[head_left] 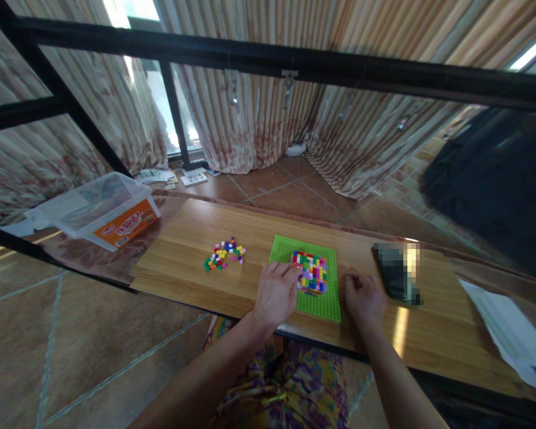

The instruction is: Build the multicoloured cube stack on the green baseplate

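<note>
A green baseplate (pixel 282 249) lies on the wooden table (pixel 187 250), carrying a square block of many-coloured small bricks (pixel 311 271). My left hand (pixel 274 295) rests on the plate's left edge, fingertips touching the brick block's left side. My right hand (pixel 362 300) lies on the table just right of the plate, fingers curled, holding nothing I can see. A loose pile of small coloured bricks (pixel 224 253) sits on the table to the left of the plate, away from both hands.
A clear plastic box with an orange label (pixel 100 210) stands at the table's far left. A dark flat object (pixel 397 273) lies right of my right hand; white paper (pixel 509 333) lies at the right end. A black metal frame (pixel 295 62) crosses above.
</note>
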The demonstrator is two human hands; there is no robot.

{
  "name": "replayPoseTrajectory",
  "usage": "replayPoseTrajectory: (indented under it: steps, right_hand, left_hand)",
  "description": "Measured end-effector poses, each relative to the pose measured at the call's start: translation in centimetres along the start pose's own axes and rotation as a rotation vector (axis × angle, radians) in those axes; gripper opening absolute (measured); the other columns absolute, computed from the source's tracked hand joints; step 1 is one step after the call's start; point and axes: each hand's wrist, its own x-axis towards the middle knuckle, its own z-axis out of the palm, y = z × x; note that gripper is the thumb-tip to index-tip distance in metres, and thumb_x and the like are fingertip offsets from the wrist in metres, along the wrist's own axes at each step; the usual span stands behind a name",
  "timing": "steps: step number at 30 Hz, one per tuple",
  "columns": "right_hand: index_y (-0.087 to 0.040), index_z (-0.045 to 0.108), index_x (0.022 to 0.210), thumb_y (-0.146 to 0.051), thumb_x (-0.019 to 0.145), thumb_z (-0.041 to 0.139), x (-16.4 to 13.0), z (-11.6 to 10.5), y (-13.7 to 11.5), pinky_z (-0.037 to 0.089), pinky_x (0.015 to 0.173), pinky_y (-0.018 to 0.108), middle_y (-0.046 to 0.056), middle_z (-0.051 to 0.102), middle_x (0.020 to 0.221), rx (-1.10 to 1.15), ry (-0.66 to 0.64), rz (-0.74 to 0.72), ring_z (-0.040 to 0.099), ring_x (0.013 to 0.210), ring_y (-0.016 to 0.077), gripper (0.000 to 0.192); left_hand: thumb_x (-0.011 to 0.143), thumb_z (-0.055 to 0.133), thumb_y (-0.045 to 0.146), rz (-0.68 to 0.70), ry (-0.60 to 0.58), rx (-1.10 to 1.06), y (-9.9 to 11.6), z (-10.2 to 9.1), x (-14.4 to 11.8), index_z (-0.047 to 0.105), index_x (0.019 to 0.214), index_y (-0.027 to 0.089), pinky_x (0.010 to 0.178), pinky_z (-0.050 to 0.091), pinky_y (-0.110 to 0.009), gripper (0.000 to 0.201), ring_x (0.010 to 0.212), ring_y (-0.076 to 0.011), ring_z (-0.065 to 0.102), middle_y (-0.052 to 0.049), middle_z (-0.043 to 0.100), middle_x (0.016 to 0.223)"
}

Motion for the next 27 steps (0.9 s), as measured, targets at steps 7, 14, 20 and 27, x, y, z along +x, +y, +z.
replayPoseTrajectory:
  steps: [7,14,20,27]
  right_hand:
    - [-0.018,0.069,0.088,-0.042,0.082,0.040,-0.05,0.00,0.02,0.031,0.061,0.028,0.007,0.061,0.086,-0.003,-0.005,0.011,0.049,0.068,0.0154,0.038]
    - [-0.017,0.070,0.087,-0.040,0.080,0.043,0.02,-0.09,-0.10,0.032,0.062,0.027,0.007,0.061,0.088,0.003,-0.004,0.012,0.051,0.071,0.0162,0.036]
    - [-0.017,0.069,0.087,-0.039,0.081,0.043,0.02,-0.07,-0.04,0.031,0.061,0.028,0.008,0.062,0.087,-0.015,-0.012,0.018,0.050,0.070,0.0164,0.035]
    - [-0.017,0.069,0.087,-0.040,0.081,0.043,0.06,0.09,0.22,0.032,0.062,0.027,0.007,0.061,0.086,-0.029,-0.011,0.002,0.050,0.070,0.0160,0.036]
  left_hand:
    - [0.089,0.046,0.018,0.037,-0.019,0.070,0.05,-0.04,-0.20,0.063,0.109,0.023,0.084,0.043,-0.040,0.027,0.093,-0.0209,0.053,-0.006,0.065,0.105]
    - [0.090,0.045,0.020,0.047,-0.013,0.127,0.32,-0.02,-0.27,0.062,0.106,0.022,0.083,0.040,-0.040,0.024,0.094,-0.0220,0.052,-0.004,0.066,0.105]
    - [0.089,0.046,0.020,0.056,-0.057,0.186,0.63,-0.16,0.01,0.062,0.104,0.022,0.083,0.037,-0.041,0.022,0.093,-0.0222,0.053,-0.005,0.066,0.104]
    - [0.089,0.047,0.018,0.068,-0.039,0.169,0.67,-0.22,-0.25,0.061,0.107,0.023,0.087,0.036,-0.041,0.023,0.095,-0.0212,0.053,-0.004,0.065,0.107]
